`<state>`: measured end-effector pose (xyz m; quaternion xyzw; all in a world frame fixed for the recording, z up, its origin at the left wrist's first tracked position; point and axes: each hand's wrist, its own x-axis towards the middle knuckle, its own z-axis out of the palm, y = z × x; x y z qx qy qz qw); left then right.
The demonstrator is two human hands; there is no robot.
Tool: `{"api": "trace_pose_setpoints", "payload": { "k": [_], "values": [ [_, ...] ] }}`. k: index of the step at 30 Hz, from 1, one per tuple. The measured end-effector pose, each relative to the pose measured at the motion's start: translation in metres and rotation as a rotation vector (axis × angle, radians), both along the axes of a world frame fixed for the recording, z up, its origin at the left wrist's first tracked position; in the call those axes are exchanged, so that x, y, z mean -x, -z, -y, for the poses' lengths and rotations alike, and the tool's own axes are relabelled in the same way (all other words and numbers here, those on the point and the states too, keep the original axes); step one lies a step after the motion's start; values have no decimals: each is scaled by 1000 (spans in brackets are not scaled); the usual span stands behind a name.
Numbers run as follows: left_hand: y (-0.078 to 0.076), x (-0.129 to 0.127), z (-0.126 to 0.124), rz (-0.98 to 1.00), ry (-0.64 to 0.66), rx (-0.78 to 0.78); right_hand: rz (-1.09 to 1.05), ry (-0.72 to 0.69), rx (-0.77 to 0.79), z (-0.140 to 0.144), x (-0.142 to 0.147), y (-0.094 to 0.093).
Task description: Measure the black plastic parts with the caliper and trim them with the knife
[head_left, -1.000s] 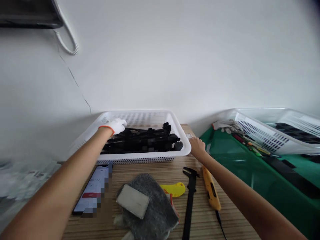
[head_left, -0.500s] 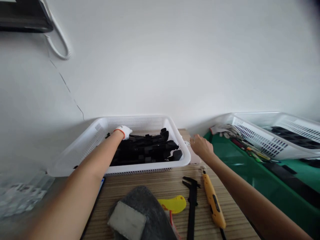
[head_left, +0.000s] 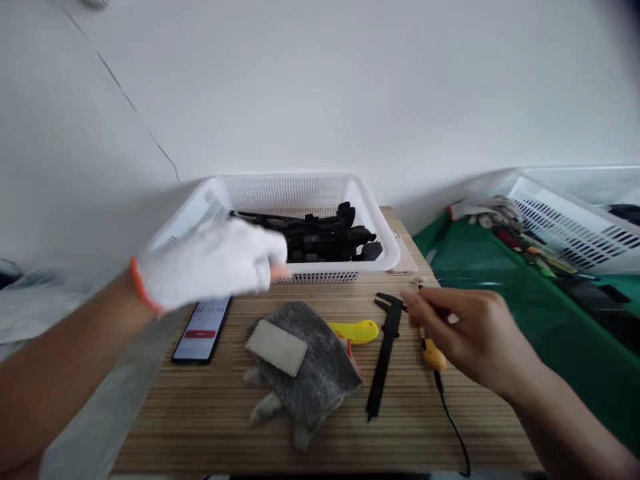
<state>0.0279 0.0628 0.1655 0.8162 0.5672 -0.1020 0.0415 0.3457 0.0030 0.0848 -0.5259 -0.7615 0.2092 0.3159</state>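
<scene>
My left hand [head_left: 210,263], in a white glove with an orange cuff, is over the table in front of the white basket [head_left: 300,268]. Motion smears its fingers, so its grip is unclear. Long black parts [head_left: 330,237] lie heaped in the basket. My bare right hand [head_left: 475,337] has thumb and forefinger drawn together above the yellow corded tool [head_left: 434,357], hiding much of its body. Anything in that pinch cannot be made out. Beside its fingertips lies a black caliper [head_left: 385,353]. A pale rectangular block [head_left: 277,347] rests on a grey glove [head_left: 325,380].
A phone [head_left: 203,330] lies at the left of the wooden table [head_left: 240,453]. A yellow handle [head_left: 355,331] sticks out beside the grey glove. On the right, a green surface [head_left: 475,287] carries gloves [head_left: 493,212], slim tools [head_left: 545,257] and another white basket [head_left: 575,230].
My left hand has come out of the basket, back towards me. My right hand has moved nearer, from beside the basket to above the yellow tool. The view has tipped down.
</scene>
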Motion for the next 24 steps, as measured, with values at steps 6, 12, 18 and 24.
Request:
{"api": "trace_pose_setpoints", "payload": {
  "k": [6, 12, 18, 24],
  "values": [
    [106, 12, 79, 66, 217, 275, 290, -533, 146, 24, 35, 53],
    [122, 13, 66, 102, 307, 119, 308, -496, -16, 0, 65, 63],
    [103, 21, 53, -10, 223, -91, 205, -36, -107, -12, 51, 50],
    [112, 15, 46, -90, 7, -159, 323, -139, 472, 16, 73, 61]
  ]
}}
